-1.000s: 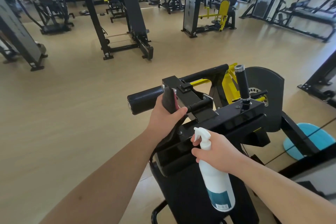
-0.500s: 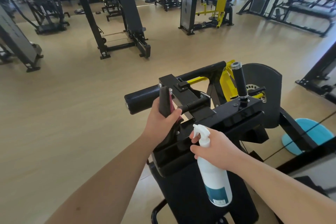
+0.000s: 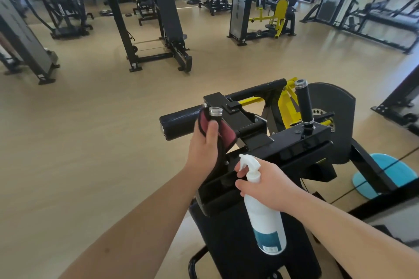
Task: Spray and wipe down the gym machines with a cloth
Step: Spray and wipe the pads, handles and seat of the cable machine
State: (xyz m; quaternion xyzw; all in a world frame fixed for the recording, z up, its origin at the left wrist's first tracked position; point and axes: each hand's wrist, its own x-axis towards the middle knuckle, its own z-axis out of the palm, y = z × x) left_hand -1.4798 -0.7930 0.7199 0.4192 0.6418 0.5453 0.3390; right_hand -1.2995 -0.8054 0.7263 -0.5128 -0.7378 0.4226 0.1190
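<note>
Up at the near upright black handle with the silver cap (image 3: 215, 112), clamped on with the left hand (image 3: 205, 145), with fingers curled round the post and thumb up the front, and trapped the dusty-pink cloth with dark edging (image 3: 227, 137) between palm and rubber. Let the loose tail drape down past the wrist. Looked soft, limp and near weightless, so probably best bunched thick in the palm and dragged along the post, not pinched by a corner. As for the post: seemed rigid and bolted fast, with a textured skin offering plenty of bite.

Lower and to the right, wrapped the right hand (image 3: 269, 186) round the neck of the white plastic spray bottle with the teal label (image 3: 266, 224), with a finger up by the trigger and the nozzle aimed left. Hung the body below the fist, just in front of the black steel machine frame (image 3: 301, 142). Judged light, smooth-walled, likely slick if wet; safest taken at the neck under the trigger head. Could not tell the fill level through the opaque wall.

Further out, just behind the cloth, the horizontal black foam roller (image 3: 179, 121); could not tell whether touching. Touched neither the second upright handle (image 3: 303, 104) nor the black padded seat (image 3: 226, 244) beneath. Beyond, on the pale wooden floor (image 3: 90, 142), a round pale-blue pad (image 3: 385, 176).
</note>
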